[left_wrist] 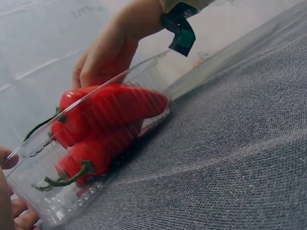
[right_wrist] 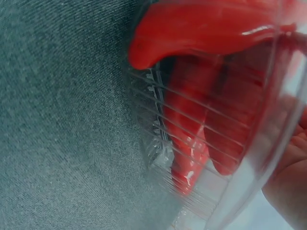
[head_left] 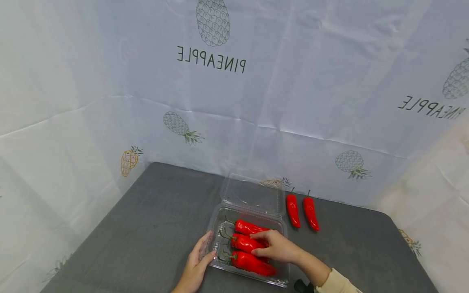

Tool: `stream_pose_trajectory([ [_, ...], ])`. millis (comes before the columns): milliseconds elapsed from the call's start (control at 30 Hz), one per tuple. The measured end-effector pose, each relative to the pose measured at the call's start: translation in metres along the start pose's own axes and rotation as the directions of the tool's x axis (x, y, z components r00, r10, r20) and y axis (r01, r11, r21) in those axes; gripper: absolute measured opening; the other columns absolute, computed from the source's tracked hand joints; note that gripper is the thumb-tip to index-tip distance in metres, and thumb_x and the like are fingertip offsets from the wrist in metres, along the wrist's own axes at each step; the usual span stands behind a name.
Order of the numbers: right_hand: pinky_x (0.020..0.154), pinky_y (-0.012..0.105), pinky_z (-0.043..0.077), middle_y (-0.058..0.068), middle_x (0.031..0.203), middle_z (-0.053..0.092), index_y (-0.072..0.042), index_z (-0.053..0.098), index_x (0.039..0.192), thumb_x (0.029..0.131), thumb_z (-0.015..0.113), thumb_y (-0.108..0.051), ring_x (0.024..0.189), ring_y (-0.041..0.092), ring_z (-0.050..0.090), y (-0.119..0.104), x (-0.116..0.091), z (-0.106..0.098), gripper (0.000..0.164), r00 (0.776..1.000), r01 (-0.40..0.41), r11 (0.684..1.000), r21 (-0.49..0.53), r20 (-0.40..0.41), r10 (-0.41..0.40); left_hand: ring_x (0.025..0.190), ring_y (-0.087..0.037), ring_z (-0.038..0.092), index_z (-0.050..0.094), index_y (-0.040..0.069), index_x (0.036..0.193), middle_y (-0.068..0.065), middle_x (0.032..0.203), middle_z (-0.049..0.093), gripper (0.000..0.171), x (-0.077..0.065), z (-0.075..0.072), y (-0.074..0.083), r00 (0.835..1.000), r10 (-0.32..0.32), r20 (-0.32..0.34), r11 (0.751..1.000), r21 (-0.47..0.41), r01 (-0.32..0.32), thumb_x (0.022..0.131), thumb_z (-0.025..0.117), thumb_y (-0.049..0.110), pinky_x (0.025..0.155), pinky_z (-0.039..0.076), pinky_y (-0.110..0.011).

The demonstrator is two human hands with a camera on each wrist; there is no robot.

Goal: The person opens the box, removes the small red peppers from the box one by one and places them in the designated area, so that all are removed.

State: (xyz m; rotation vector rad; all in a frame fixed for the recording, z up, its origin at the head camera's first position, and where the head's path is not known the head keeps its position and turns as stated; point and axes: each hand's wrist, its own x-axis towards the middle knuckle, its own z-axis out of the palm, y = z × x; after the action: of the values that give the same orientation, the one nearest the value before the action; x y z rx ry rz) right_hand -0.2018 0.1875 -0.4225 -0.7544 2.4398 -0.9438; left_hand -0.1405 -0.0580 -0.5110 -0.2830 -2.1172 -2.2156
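A clear plastic clamshell box lies on the table with its lid folded back. Inside are several red chili peppers with green stems: a near one, a middle one and a far one, with more peppers stacked beneath. My right hand pinches the middle pepper between thumb and fingers, over the box. At the box's left side, my left hand grips the wall, thumb at the rim. The right wrist view shows pepper tips through the ribbed wall.
Two more red peppers, one beside the lid and another farther right, lie on the dark grey cloth-covered table. A white curtain with pineapple prints hangs behind the table and along its sides.
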Motion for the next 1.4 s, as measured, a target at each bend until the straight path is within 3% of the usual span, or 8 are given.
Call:
stream_pose_trajectory([
  [133,0.056,0.018,0.04,0.007,0.095,0.069,0.005,0.062,0.115,0.082,0.068,-0.019,0.068,0.001,0.046,0.0,0.001,0.0,0.041,1.0,0.006,1.0,-0.01,-0.018,-0.006,0.121,0.018,0.031,0.031,-0.007,0.139,-0.028,0.145,0.033,0.051,0.0,0.0,0.001,1.0,-0.008,0.007,1.0,0.002,0.008,0.095,0.05,0.01,0.099,0.023,-0.001],
  [233,0.063,0.018,0.046,0.009,0.102,0.068,0.004,0.063,0.113,0.081,0.068,-0.018,0.075,0.001,0.051,0.001,0.002,0.0,0.039,1.0,0.014,1.0,-0.019,-0.025,-0.014,0.121,0.018,0.031,0.031,-0.007,0.139,-0.027,0.146,0.033,0.052,0.0,0.0,0.002,1.0,-0.023,0.011,1.0,-0.003,0.023,0.095,0.05,0.011,0.099,0.023,-0.001],
  [500,0.076,0.021,0.052,0.004,0.099,0.068,-0.002,0.065,0.107,0.079,0.069,-0.019,0.084,0.003,0.057,0.003,0.005,0.001,0.033,0.998,0.028,0.999,-0.036,-0.062,-0.03,0.12,0.018,0.03,0.03,-0.006,0.14,-0.027,0.146,0.032,0.052,0.0,0.0,0.003,0.999,-0.04,0.012,0.999,-0.008,0.04,0.095,0.05,0.012,0.099,0.023,-0.001],
  [600,0.079,0.024,0.053,0.006,0.101,0.069,-0.002,0.065,0.106,0.08,0.069,-0.02,0.089,0.011,0.063,0.001,0.005,0.0,0.032,0.996,0.033,0.999,-0.028,-0.079,-0.035,0.133,-0.003,0.033,0.03,-0.006,0.14,-0.027,0.146,0.032,0.053,0.001,0.0,0.003,0.999,-0.044,0.015,0.999,-0.005,0.044,0.095,0.05,0.014,0.098,0.023,-0.001],
  [700,0.079,0.024,0.053,0.007,0.101,0.069,-0.002,0.064,0.105,0.081,0.069,-0.02,0.092,0.015,0.064,0.0,0.006,-0.001,0.031,0.995,0.041,0.999,-0.004,-0.096,-0.041,0.133,-0.005,0.032,0.03,-0.006,0.14,-0.026,0.147,0.032,0.054,0.001,0.001,0.004,0.999,-0.044,0.016,0.999,-0.007,0.044,0.095,0.051,0.014,0.099,0.023,-0.001],
  [867,0.077,0.018,0.051,0.009,0.107,0.067,-0.003,0.063,0.113,0.083,0.068,-0.022,0.092,0.01,0.063,0.001,0.006,-0.002,0.036,0.992,0.048,0.996,0.08,-0.118,-0.039,0.12,0.019,0.03,0.029,-0.008,0.14,-0.028,0.146,0.03,0.053,0.001,0.001,0.004,0.999,-0.029,0.023,0.999,-0.025,0.029,0.095,0.05,0.011,0.098,0.023,0.0],
  [1167,0.064,0.024,0.055,0.018,0.113,0.064,-0.006,0.057,0.128,0.087,0.066,-0.023,0.077,0.011,0.063,0.007,0.003,-0.006,0.046,0.998,-0.004,0.957,0.29,-0.066,0.024,0.131,0.0,0.03,0.029,-0.006,0.14,-0.027,0.147,0.03,0.054,0.001,0.0,0.005,0.999,-0.045,0.022,0.999,-0.019,0.046,0.095,0.05,0.013,0.099,0.022,-0.001],
  [1400,0.072,0.019,0.052,0.021,0.13,0.055,-0.002,0.053,0.13,0.092,0.058,-0.026,0.093,0.006,0.058,0.016,0.0,-0.013,0.045,0.991,-0.004,0.952,0.306,-0.123,0.043,0.12,0.019,0.031,0.03,-0.008,0.139,-0.028,0.146,0.032,0.053,0.0,0.0,0.004,0.999,-0.046,0.011,0.999,-0.013,0.046,0.095,0.051,0.013,0.099,0.023,0.0],
])
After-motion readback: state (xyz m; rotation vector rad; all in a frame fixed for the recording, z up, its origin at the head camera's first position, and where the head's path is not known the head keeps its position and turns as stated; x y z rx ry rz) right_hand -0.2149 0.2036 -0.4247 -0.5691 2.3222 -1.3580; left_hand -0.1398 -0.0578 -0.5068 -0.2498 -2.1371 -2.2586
